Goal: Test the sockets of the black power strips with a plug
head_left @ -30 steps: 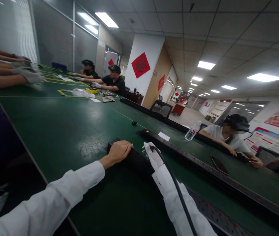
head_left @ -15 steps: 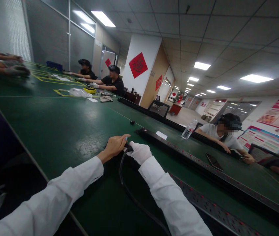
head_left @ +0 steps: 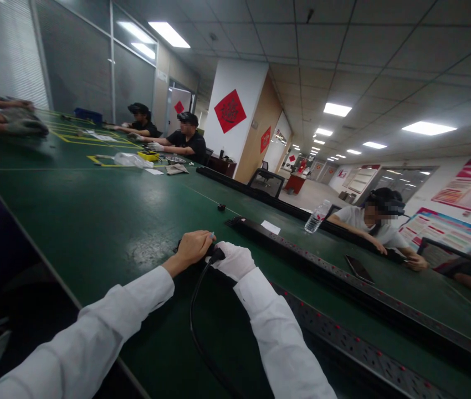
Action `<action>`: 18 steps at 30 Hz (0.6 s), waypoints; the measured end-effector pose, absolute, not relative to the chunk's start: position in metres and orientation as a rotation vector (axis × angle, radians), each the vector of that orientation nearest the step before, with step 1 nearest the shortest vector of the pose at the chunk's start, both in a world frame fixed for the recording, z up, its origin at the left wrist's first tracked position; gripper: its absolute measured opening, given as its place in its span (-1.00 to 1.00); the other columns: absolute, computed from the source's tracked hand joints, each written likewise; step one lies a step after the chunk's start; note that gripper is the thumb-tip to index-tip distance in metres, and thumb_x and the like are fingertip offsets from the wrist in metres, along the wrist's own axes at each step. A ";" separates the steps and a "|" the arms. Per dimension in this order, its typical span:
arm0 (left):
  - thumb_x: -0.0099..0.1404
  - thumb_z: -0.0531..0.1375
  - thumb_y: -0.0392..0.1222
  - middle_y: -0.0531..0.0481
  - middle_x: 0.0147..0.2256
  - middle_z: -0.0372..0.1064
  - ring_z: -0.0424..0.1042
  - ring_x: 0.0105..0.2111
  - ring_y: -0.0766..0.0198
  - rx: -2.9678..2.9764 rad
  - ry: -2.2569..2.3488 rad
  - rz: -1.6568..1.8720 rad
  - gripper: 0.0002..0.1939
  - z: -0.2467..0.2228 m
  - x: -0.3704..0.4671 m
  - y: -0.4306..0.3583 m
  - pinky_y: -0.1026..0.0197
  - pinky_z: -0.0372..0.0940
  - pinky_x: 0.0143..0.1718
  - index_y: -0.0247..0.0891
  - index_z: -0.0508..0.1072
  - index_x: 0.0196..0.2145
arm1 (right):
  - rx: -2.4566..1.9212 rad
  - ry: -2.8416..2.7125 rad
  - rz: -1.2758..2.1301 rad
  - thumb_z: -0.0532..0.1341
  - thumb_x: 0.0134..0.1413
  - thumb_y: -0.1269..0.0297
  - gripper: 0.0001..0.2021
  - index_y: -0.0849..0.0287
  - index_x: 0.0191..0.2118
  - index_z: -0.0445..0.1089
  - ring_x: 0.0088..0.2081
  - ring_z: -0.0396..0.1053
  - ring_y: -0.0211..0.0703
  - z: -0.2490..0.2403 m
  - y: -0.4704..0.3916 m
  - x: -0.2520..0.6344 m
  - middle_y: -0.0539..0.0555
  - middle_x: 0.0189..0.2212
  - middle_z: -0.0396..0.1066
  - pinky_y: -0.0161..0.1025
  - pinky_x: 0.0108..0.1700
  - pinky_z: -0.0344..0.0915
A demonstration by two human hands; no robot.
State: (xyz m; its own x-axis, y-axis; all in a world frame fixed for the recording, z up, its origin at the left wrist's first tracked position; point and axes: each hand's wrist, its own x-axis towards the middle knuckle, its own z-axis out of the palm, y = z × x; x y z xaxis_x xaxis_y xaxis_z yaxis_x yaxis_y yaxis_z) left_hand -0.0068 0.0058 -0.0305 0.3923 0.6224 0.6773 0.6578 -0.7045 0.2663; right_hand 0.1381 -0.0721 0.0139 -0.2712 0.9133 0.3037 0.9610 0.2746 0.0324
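My left hand, bare, is curled over the near end of a long black power strip dotted with red; a dark edge pokes out beyond its knuckles. Close beside it, my right hand in a white glove grips a black plug. From that plug a thick black cable curves down towards me between my forearms. Both hands meet over the green table, and the fingers partly hide the spot where plug and strip come together.
A second black power strip runs alongside, with white paper and a water bottle beyond. A small black piece lies ahead. A phone rests at the right. Other people sit around the green table.
My right hand has tilted slightly, bringing the plug more into view. The cable's curve has swung to the left. My left hand stays nearly in place.
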 end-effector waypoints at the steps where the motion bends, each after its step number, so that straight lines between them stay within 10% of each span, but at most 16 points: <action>1: 0.31 -0.20 -0.13 -0.02 -0.38 0.42 0.37 -0.37 0.30 -2.581 -1.190 -1.229 -0.56 -0.030 -0.007 0.006 0.28 0.16 -0.31 -0.24 0.45 -0.37 | -1.748 -2.311 -0.302 -0.01 -0.05 -0.15 -0.62 -0.03 -0.23 0.30 -0.35 0.32 -0.28 0.014 -0.072 0.138 -0.07 -0.32 0.37 -0.37 -0.39 0.12; 18: 0.31 -0.20 -0.11 -0.04 -0.29 0.41 0.32 -0.23 0.25 -2.699 -1.097 -1.047 -0.57 -0.028 -0.011 0.002 0.19 0.16 -0.13 -0.22 0.44 -0.28 | -1.841 -2.303 -0.072 -0.02 0.08 -0.03 -0.61 0.17 -0.17 0.27 -0.26 0.28 -0.23 0.038 -0.096 0.129 0.04 -0.25 0.32 -0.23 -0.22 0.16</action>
